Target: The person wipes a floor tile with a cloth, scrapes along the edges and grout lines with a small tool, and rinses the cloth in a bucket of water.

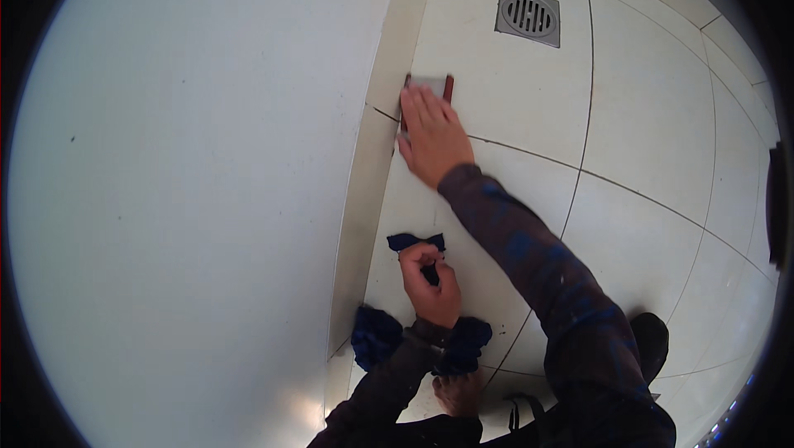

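Note:
My right hand (434, 138) lies flat with its fingers stretched out over a flat grey piece with dark red edges (449, 88). This piece rests on the floor beside the low tiled skirting, and my palm and fingers hide most of it. Nearer to me, my left hand (430, 287) is closed, its fingers curled round a dark blue cloth (413, 241). More dark blue fabric (377, 338) spreads on both sides of my left wrist; whether it is all one cloth I cannot tell.
A square metal floor drain (529, 16) is set in the pale floor tiles (637, 134) at the far side. Along the left runs a smooth white wall (207, 158) with tiled skirting (360, 191). A bare foot (457, 394) and a dark rounded shape (650, 340) are near the bottom.

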Demonstrator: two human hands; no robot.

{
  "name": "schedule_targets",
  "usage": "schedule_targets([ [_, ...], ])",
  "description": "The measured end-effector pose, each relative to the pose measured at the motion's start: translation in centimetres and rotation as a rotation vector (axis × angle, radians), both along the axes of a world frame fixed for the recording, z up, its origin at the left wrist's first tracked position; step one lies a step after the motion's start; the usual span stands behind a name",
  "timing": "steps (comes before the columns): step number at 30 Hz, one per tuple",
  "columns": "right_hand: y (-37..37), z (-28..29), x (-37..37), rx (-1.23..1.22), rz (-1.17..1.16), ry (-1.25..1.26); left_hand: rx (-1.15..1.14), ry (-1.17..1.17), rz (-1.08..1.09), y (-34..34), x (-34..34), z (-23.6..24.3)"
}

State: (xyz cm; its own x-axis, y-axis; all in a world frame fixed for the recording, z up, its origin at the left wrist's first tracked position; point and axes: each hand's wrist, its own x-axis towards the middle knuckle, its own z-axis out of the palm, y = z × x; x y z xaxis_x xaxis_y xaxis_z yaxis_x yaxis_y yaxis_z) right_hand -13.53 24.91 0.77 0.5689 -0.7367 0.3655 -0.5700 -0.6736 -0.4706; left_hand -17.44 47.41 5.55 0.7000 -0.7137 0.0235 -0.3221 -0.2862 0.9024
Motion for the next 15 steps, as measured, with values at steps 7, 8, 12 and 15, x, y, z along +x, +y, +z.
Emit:
schedule_targets([
  [7, -6.0, -0.5, -5.2, -0.048, -0.152, 0.026, -0.224, -0.115, -0.069, -12.9, -0.8, -2.4],
  [8, -9.4, 0.2, -6.2, 0.119, -0.205, -0.210, -0.196, -0.165, -0.077, -15.2, -0.3, -2.5],
  [12, -14.1, 4.9, -7.8, 0.618, -0.412, -0.943, -0.140, -0.293, -0.078, -24.0, 1.8, -4.4],
  [15, -15.3, 5.3, -9.5, 0.475, -0.403, -0.879, 0.205, -0.663, -0.124, -26.2, 0.2, -4.5],
])
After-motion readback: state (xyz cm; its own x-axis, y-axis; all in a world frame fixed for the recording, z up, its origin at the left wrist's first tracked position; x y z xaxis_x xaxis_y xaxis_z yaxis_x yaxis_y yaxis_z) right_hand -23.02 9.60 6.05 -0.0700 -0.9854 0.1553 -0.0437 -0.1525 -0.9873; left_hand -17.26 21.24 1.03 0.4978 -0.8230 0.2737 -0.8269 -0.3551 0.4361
